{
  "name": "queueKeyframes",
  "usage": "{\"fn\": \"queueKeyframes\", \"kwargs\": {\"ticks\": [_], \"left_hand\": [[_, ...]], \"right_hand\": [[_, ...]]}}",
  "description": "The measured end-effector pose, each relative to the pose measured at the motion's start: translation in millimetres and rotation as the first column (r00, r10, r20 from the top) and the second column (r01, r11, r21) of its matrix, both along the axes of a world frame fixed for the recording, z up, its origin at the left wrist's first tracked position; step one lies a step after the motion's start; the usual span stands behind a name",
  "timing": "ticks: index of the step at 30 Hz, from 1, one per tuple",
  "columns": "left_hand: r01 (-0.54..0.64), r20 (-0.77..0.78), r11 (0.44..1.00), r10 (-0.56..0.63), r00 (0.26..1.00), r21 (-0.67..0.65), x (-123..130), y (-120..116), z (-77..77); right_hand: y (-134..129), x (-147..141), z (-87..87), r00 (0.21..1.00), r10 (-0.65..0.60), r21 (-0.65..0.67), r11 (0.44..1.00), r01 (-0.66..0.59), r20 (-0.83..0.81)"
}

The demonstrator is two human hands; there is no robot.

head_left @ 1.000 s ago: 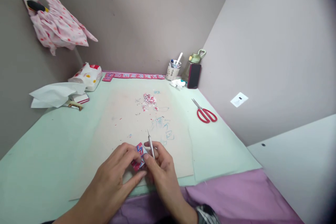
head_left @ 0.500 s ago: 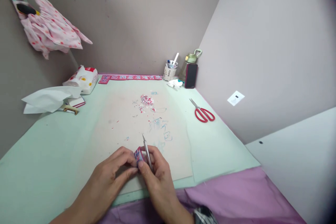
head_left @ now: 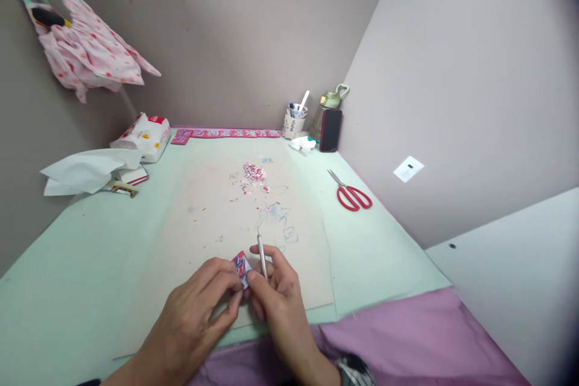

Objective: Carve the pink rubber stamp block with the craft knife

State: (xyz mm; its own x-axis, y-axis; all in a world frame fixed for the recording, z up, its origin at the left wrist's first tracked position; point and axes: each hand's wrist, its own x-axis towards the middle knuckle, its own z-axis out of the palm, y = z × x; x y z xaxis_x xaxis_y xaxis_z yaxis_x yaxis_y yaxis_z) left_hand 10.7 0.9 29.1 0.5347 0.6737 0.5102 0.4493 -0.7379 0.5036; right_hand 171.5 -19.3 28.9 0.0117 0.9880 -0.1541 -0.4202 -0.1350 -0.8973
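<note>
As the patterned piece (head_left: 240,262) is held over the board (head_left: 158,295), fingers of the left hand (head_left: 194,301) clamped on it, those of the right hand (head_left: 281,294) on both piece and knife (head_left: 261,251), a slip in that shared grip could swing the exposed blade (head_left: 258,230) into skin.

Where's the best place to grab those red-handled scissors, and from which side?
I'd take the scissors by the red handle loops, coming from the near side: they lie flat on the green tabletop, loops toward the person, blades pointing away. The right hand is closest but holds a silver knife, so it would probably need freeing first.
</note>
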Motion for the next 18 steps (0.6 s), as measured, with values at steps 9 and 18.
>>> {"fn": "queueKeyframes", "kwargs": {"ticks": [9,18], "left_hand": [[0.089,-0.150,0.912,-0.031,0.988,0.401,0.9,0.5,0.3],[0.283,-0.306,0.770,-0.120,0.944,0.572,-5.8,16.6,7.5]], "right_hand": [[-0.8,0.2,2.1,0.999,-0.008,-0.051,0.999,0.005,-0.044],[2.5,1.2,-5.7,0.998,-0.026,-0.033,0.999,0.025,-0.051]]}}
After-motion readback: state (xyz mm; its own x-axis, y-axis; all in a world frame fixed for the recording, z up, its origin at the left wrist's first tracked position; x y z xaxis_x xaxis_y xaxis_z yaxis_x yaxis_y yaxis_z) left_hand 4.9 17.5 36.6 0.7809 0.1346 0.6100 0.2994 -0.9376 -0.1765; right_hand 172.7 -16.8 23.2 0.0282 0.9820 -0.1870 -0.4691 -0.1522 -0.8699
